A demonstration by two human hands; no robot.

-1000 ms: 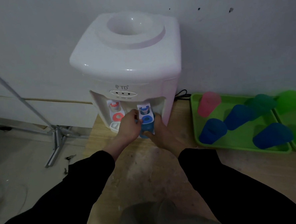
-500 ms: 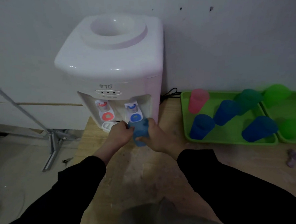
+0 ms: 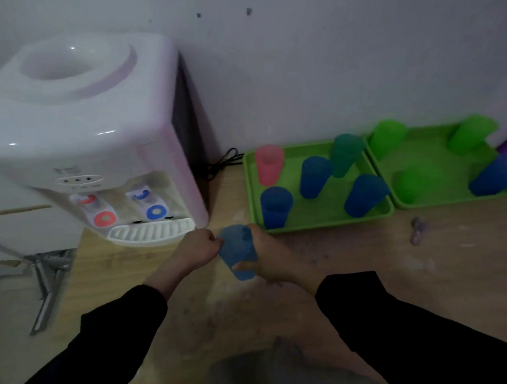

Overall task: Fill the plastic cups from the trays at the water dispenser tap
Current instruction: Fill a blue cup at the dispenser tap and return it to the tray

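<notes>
Translucent light-blue plastic cup [image 3: 238, 253] sits between both hands, above the light wooden tabletop [image 3: 354, 262], just right of the dispenser's drip tray and just left of the near tray; whether cup base touches the tabletop: cannot tell. Layout, L to R: grey metal stand leg [image 3: 46, 289] on the floor at far left; white plastic countertop water dispenser [image 3: 72, 119] w/ round bottle well on top, standing on the tabletop against the wall. On its front: red-marked tap [image 3: 100, 213] at left, blue-marked tap [image 3: 152, 205] at right, white slotted drip tray [image 3: 150, 230] below both. Black power cord [image 3: 223, 161] runs behind the dispenser along the wall. Left hand [image 3: 198, 248], black sleeve, fingers curled, touches the cup's left side near the rim. Right hand [image 3: 268, 256], black sleeve, wraps the cup's right side, thumb across the lower body; cup tilted slightly, rim toward the dispenser. Contents not readable (motion blur). Right of the hands: bright green square plastic tray [image 3: 319, 217] holding five cups: pink cup [image 3: 270, 164] at back left, dark-blue cup [image 3: 275, 206] in front of it, second blue cup [image 3: 315, 176] mid-tray, teal cup [image 3: 345, 153] at back right, third blue cup [image 3: 365, 195] at front right. Touching it on the right, a second green tray [image 3: 433, 148] carries three green cups and one blue cup [image 3: 496, 175]; part of this tray is cut off by the frame edge. Small purplish object [image 3: 417, 230] lies on the tabletop in front of the tray junction; type unclear.
</notes>
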